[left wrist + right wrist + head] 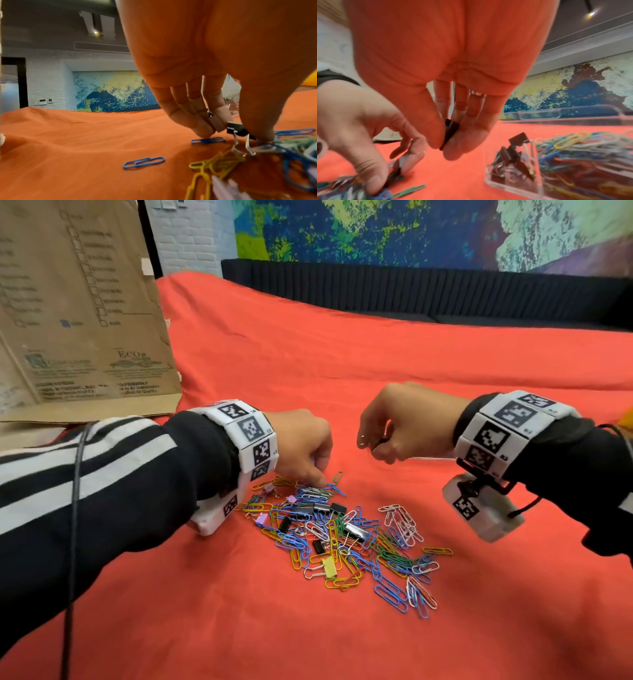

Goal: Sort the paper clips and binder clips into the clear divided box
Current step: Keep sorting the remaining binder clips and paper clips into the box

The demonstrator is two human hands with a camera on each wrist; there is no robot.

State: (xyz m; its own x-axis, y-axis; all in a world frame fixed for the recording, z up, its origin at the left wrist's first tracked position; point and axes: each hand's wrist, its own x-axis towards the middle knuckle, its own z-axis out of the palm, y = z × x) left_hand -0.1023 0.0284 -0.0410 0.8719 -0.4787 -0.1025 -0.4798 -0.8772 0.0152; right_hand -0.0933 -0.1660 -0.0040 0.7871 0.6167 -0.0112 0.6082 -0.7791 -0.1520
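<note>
While the left hand (301, 446) is pinching a black binder clip (237, 129) from the clip pile (342, 535) at frame centre, the right hand (447, 94), fingers curled around another black binder clip (449, 133), should be carrying it to the binder-clip compartment of the clear divided box (513, 185) at lower right.

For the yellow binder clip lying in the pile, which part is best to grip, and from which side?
Probably from above, pinching the yellow binder clip across its flat yellow body. It lies flat, with its wire handles pointing left among loose paper clips, which may snag.
</note>
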